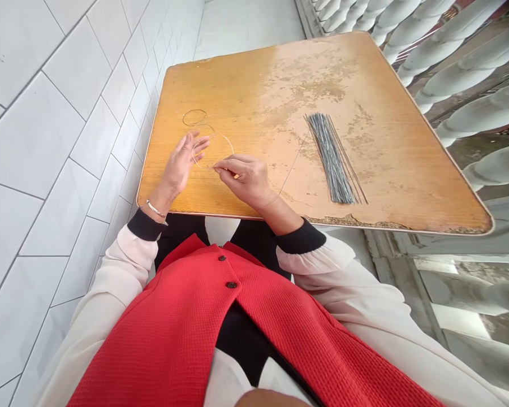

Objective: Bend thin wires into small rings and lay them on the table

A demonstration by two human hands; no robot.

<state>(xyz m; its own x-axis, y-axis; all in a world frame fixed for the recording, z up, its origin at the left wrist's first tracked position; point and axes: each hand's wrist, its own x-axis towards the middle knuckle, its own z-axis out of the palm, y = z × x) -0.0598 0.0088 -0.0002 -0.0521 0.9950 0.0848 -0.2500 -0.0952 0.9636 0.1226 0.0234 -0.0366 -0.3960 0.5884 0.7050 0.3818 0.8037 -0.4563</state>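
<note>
Between my hands, above the table's left part, is a thin wire ring [232, 146], its pale loop curving up from my fingers. My right hand [246, 176] pinches the ring at its near side with thumb and forefinger. My left hand [181, 164] is at the ring's left side, fingers spread and stretched out; whether they touch the wire I cannot tell. Just beyond my left hand, a darker wire ring [194, 110] lies on the table. Another thin curved piece shows close to it, partly merged with the held loop.
To the right on the worn wooden table [237, 85] lies a bundle of straight grey wires [333, 161], a few strands loose along its right side. One single wire [294, 162] lies left of the bundle. A white tiled wall [80, 107] borders the left; a balustrade [458, 79] stands right.
</note>
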